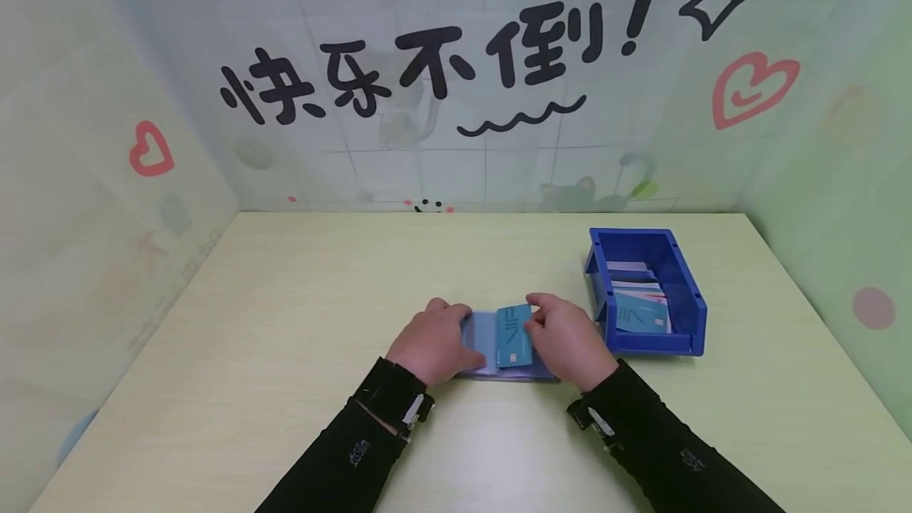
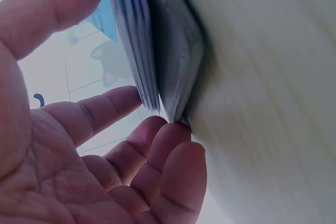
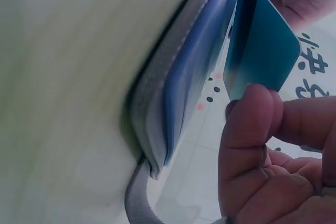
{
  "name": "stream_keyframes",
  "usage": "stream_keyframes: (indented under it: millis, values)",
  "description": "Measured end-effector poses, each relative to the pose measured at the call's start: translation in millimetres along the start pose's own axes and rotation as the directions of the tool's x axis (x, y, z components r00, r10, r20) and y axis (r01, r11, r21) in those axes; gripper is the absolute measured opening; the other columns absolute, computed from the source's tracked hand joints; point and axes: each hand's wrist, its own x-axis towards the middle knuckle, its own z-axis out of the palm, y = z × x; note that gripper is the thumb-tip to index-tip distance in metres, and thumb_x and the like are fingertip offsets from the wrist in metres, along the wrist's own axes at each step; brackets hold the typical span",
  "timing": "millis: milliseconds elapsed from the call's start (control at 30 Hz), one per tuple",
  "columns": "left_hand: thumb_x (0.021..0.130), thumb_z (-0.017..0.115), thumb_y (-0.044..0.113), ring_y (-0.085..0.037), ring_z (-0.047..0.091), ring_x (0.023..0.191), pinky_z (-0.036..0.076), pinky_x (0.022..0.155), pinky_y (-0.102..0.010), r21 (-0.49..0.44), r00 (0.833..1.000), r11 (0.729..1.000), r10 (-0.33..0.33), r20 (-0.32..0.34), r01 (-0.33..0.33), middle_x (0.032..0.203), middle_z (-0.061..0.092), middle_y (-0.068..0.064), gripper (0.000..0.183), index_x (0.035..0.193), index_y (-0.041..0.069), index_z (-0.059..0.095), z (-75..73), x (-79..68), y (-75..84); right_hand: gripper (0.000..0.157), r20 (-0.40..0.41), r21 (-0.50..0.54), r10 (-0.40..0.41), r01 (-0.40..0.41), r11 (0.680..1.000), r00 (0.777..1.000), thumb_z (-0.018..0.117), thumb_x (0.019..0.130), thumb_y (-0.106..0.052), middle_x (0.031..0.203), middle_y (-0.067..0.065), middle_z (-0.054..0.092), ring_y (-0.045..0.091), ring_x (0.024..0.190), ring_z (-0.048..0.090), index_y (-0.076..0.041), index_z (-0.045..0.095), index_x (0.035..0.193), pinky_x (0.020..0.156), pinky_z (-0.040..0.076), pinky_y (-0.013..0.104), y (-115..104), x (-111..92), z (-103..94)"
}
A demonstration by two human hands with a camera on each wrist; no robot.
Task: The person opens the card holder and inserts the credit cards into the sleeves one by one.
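An opened card holder (image 1: 482, 331) with clear sleeves and a grey stitched cover (image 3: 152, 106) lies on the table in front of me. My left hand (image 1: 436, 341) holds its left side, thumb over the sleeves (image 2: 134, 45) and fingers at the far edge. Between the thumb and fingers of my right hand (image 1: 571, 341) is a teal card (image 1: 514, 336), pinched by its right edge. In the right wrist view the card's dark-striped back (image 3: 268, 45) tilts up off the sleeves. Its inner edge is by the left thumb; whether it sits inside a sleeve I cannot tell.
A blue plastic bin (image 1: 651, 345) stands to the right of my right hand, with several cards (image 1: 640, 312) leaning inside. A grey strap (image 3: 135, 195) hangs from the holder's end. The pale wooden table (image 1: 285, 299) meets printed cloth walls (image 1: 399, 172) at its back and sides.
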Motion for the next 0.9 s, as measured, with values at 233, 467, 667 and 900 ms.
stream_keyframes:
  millis: [233,467,667,900]
  values:
    - [0.084,0.086,0.045,-0.029,0.065,0.099,0.058,0.091,-0.043,-0.001,1.0,1.0,-0.001,0.003,0.001,0.134,0.061,-0.017,0.076,0.146,0.009,0.061,-0.8,0.0,-0.5,0.05,0.02,-0.032,-0.005,0.006,0.999,1.0,0.064,0.103,-0.011,0.111,0.011,0.071,0.021,0.089,0.061,0.0,0.053,0.15,0.079,0.056,0.035,-3.3,-1.3,1.7]
    - [0.084,0.086,0.046,-0.029,0.065,0.1,0.058,0.092,-0.043,0.009,1.0,1.0,0.002,0.006,-0.002,0.133,0.062,-0.017,0.076,0.146,0.009,0.061,-0.5,0.6,-0.9,0.048,0.031,-0.073,0.009,-0.006,0.997,0.999,0.065,0.102,-0.011,0.111,0.012,0.072,0.022,0.09,0.061,0.001,0.055,0.147,0.078,0.055,0.035,-2.0,-1.9,-1.8]
    - [0.084,0.086,0.046,-0.029,0.066,0.101,0.058,0.093,-0.043,0.015,1.0,1.0,0.002,0.003,-0.002,0.134,0.062,-0.017,0.076,0.146,0.009,0.061,0.4,1.2,-0.6,0.049,0.06,-0.039,0.056,-0.054,0.998,0.997,0.062,0.102,-0.01,0.097,0.01,0.066,0.021,0.076,0.057,-0.001,0.051,0.149,0.061,0.046,0.031,-1.4,-0.6,-2.4]
    - [0.085,0.085,0.047,-0.028,0.066,0.099,0.059,0.092,-0.043,0.017,1.0,1.0,0.001,0.003,-0.001,0.133,0.062,-0.017,0.075,0.146,0.009,0.062,0.0,0.9,0.1,0.049,0.101,-0.064,0.069,-0.062,0.996,0.992,0.063,0.102,-0.013,0.092,0.008,0.061,0.02,0.078,0.058,-0.003,0.053,0.148,0.063,0.045,0.03,-4.7,-1.2,1.4]
